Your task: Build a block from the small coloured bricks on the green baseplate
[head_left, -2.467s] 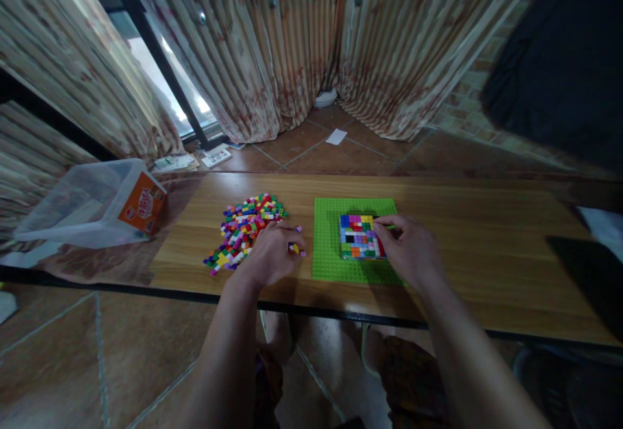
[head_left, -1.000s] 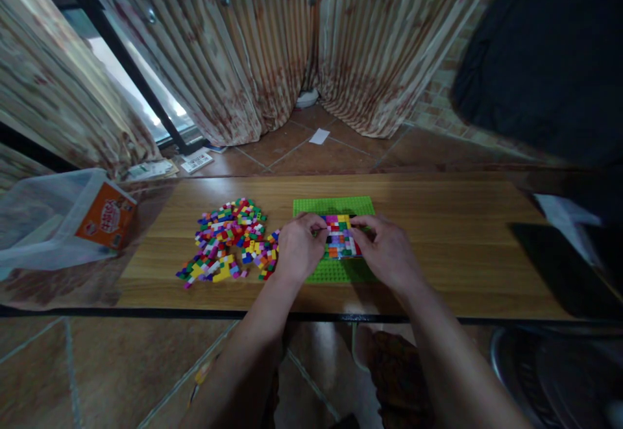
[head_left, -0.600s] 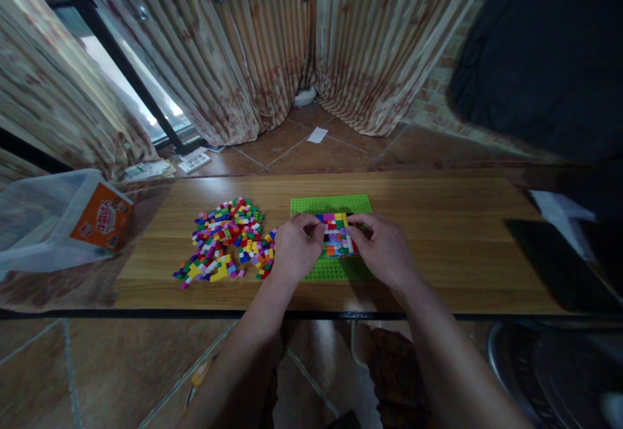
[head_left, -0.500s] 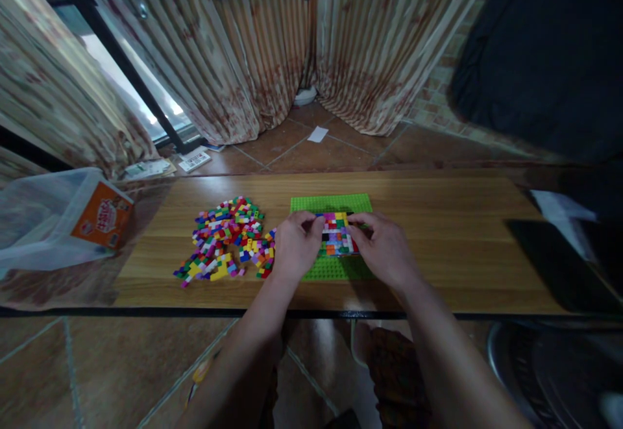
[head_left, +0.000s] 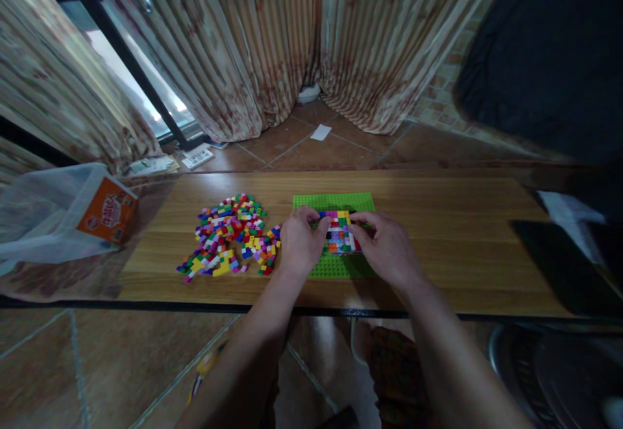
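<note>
Two bare forearms reach forward from below, converging — wrists level, hands close together, palms down. Left hand (head_left: pixel 300 242): fingers curled, thumb and forefinger pinched at its far edge. Right hand (head_left: pixel 387 247): fingers likewise bent — tips pointing toward the left hand.

multicoloured brick block (head_left: pixel 338 235), flat on green baseplate (head_left: pixel 335 200), wooden table

We see a wooden tabletop (head_left: pixel 438 234) with a smooth, slightly glossy grain. The green baseplate (head_left: pixel 335 200) and loose bricks (head_left: pixel 228 234) look like hard, shiny plastic. The striped curtains (head_left: pixel 272 46) are matt cloth; the floor tiles (head_left: pixel 97 364) are glazed, and the bin (head_left: pixel 43 215) is translucent plastic.
</note>
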A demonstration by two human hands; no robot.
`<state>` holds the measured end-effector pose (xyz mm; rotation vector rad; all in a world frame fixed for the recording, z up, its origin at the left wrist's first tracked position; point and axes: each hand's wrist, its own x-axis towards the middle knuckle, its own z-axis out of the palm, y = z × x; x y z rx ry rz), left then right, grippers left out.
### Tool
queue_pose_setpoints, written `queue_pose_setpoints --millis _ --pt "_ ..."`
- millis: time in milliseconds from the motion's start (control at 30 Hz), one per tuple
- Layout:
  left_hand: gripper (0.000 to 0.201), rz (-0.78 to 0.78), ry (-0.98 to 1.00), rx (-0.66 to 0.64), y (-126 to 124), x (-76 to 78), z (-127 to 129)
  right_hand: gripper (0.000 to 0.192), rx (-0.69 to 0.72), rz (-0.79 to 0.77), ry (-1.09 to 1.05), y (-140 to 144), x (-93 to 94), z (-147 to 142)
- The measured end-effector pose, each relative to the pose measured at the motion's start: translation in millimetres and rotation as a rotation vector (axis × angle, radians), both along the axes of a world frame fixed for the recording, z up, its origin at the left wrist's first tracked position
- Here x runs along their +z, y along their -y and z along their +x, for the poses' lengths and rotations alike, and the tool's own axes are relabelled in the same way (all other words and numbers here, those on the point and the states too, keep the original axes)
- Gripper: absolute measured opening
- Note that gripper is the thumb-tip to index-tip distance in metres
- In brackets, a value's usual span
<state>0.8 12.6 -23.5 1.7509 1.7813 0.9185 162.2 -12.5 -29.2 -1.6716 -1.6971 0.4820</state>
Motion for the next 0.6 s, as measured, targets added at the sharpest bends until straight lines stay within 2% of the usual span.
queue_pose_setpoints --millis 467,600 --pt "0.015 -0.016 0.158 0.019 0.4 -6.7 5.5 0.028 0.008 -0.018 0.021 0.4 3.5 -0.8" --pt "0.019 0.022 0.211 0.005 0.5 -3.4 -2.6 0.03 0.015 -0.035 0.028 1.1 3.3 0.6"
